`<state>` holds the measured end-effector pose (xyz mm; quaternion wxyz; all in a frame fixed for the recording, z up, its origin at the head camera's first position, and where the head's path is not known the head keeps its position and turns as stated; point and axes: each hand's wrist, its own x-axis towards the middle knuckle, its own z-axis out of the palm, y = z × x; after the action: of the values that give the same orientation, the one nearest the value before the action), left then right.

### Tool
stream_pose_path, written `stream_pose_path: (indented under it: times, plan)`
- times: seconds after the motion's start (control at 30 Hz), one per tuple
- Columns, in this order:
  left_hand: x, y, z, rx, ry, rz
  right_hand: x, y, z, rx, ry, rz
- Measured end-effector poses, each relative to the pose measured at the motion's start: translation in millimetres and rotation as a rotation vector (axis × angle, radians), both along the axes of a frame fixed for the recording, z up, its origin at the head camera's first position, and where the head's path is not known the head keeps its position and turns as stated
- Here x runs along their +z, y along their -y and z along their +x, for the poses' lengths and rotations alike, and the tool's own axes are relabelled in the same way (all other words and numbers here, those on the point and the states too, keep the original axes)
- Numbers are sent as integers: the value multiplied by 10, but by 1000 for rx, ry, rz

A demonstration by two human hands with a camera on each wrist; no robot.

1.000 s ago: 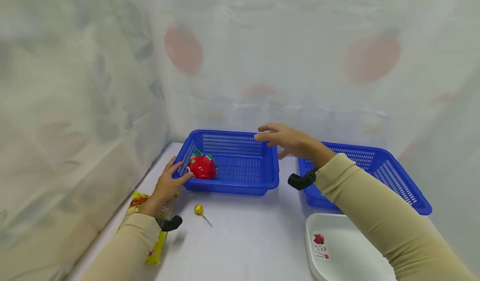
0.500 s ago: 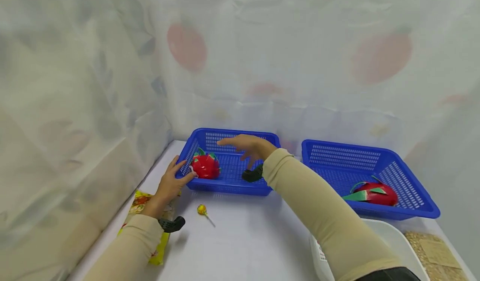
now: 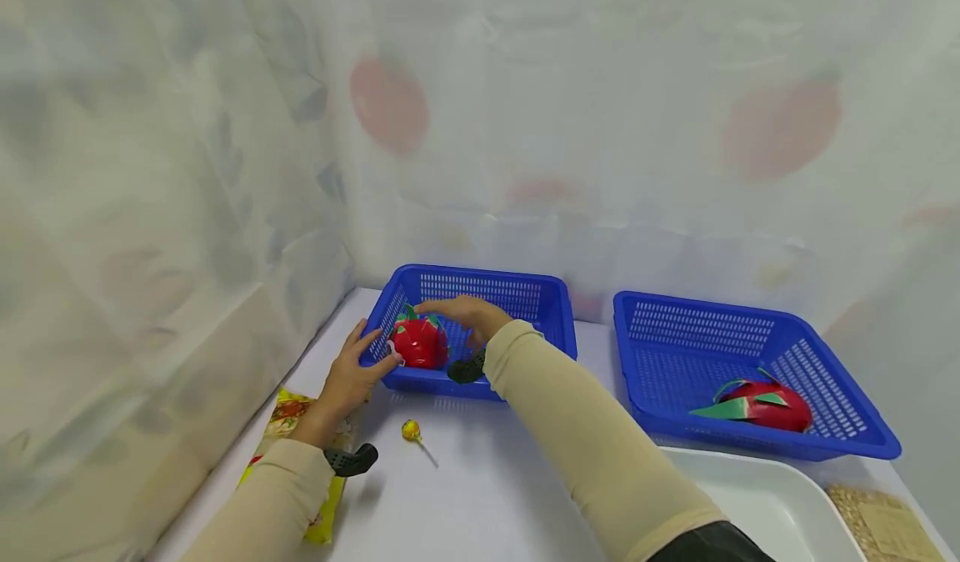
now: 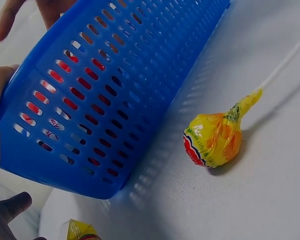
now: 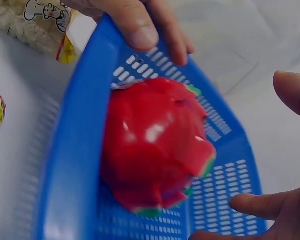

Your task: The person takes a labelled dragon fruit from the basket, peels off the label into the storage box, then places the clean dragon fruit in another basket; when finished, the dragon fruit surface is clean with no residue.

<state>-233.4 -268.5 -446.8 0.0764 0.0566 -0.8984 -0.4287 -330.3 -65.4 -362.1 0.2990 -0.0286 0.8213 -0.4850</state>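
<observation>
head view: both hands were at the left basket, the right hand over its inside and the left hand at its near left corner.
right hand: released, thumb and fingers apart, poised just beside the red fruit; the right wrist view showed a gap between them.
left hand: not clenched; thumb and fingers lay spread and fairly straight over the rim, seemingly steadying the basket.
red fruit: it sat inside the left basket, at the left end, neither grasped nor lifted.
grasp on the fruit: the reach looked nearly complete; the hold itself was still to be made, and nothing beyond that could be judged.
lollipop: it lay in front of the left basket on the white table, untouched.
yellow packet: it lay partly hidden by the left forearm.
right basket: a second red fruit rested in it, well apart from both hands.
white tray: it stood in front of the right basket, with a packet of grain beside it.
</observation>
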Motion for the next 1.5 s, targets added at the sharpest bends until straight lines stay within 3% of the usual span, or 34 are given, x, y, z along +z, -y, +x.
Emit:
stream_pose_path:
  times: [0.37, 0.73, 1.17, 1.33, 1.5]
  plan:
    - [-35, -138, -25, -14, -27, 26, -265, 190, 16, -7, 4, 29]
    - [-30, -240, -18, -12, -27, 46, -483, 292, 16, 3, -109, 159]
    - [-73, -318, -99, -31, -25, 60, -495, 292, 93, -102, -184, 262]
    - [-92, -341, -92, -11, -1, 53, -487, 182, 91, -115, -202, 227]
    - [-68, -342, -106, -13, -14, 36, -341, 21, 35, -92, -198, 157]
